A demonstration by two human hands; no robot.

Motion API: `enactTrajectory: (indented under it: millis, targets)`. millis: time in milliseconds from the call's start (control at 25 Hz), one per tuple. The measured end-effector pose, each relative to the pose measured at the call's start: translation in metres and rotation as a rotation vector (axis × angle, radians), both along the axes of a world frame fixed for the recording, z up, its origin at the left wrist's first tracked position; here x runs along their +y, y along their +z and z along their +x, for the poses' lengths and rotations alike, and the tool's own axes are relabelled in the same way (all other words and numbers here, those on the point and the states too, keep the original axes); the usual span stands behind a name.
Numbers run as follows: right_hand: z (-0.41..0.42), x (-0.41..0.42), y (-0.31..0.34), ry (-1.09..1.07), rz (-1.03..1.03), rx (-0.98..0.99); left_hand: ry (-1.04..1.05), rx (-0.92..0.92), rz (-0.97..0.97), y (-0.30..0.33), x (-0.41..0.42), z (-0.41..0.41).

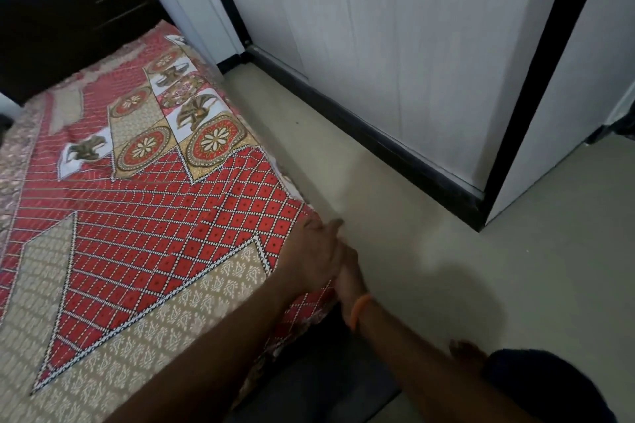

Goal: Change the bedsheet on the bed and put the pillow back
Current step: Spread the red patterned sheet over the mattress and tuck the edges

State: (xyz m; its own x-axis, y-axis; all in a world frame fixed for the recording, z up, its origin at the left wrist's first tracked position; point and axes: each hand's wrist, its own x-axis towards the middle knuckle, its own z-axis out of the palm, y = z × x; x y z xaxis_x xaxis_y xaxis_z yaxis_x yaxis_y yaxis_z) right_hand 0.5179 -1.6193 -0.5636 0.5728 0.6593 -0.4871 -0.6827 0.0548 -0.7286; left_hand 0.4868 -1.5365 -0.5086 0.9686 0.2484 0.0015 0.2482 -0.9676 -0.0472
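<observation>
Gripping bedsheet (165,216) corner, both hands (314,251)

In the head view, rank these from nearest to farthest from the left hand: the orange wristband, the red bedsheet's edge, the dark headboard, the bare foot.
1. Red bedsheet: the left hand rests on its edge at the bed's near corner.
2. Orange wristband: just below, on the right wrist.
3. Bare foot: on the floor, lower right.
4. Dark headboard: far end of the bed, upper left.

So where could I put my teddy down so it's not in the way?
The floor between the bed's edge and the white wardrobe is bare. So is the bedsheet toward the headboard. The near corner is crowded by both hands: left, right.
</observation>
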Motion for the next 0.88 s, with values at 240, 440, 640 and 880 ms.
enactTrajectory:
  millis: [240,440,640,880]
  targets:
    - [0.021,-0.011,0.019,0.282,-0.693,-0.79,0.194,0.173,-0.156,0.017,-0.004,0.012]
    - [0.103,-0.029,0.158,0.833,-0.731,-0.37,0.506,0.39,-0.616,0.156,-0.04,0.052]
    - [0.152,-0.042,0.292,0.866,-0.809,-0.43,0.633,0.376,-0.693,0.267,-0.045,0.056]
    - [0.151,0.005,0.356,0.931,-0.803,-0.537,0.691,0.283,-0.664,0.331,-0.027,0.051]
